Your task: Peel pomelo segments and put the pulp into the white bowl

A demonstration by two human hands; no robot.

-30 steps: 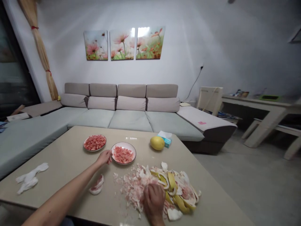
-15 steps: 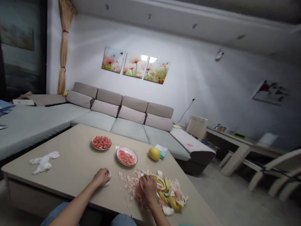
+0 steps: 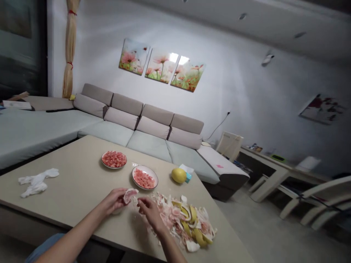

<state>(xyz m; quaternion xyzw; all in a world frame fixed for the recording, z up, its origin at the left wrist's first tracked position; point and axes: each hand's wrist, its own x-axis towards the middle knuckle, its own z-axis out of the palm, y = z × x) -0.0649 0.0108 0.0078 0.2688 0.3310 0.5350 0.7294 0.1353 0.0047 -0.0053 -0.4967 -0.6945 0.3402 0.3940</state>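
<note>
- Tabletop [image 3: 79, 179] left of the left hand [image 3: 113, 201]: broad bare stretch, only a crumpled white tissue [image 3: 37, 181] near the left edge.
- Right of the right hand [image 3: 149, 212]: heap of peel and pith [image 3: 183, 223] blocks the surface out to the right edge.
- Ahead of the hands: near plate of fruit pieces [image 3: 145, 177] just beyond, far plate [image 3: 114, 159] further left; narrow bare gap between them.
- Whole yellow fruit [image 3: 178, 175] with a small tissue pack [image 3: 188, 171] touching it, near the far right edge.
- Between the hands: a held fruit segment [image 3: 129, 194] fills the gap.
- Near edge under the forearms: bare.
</note>
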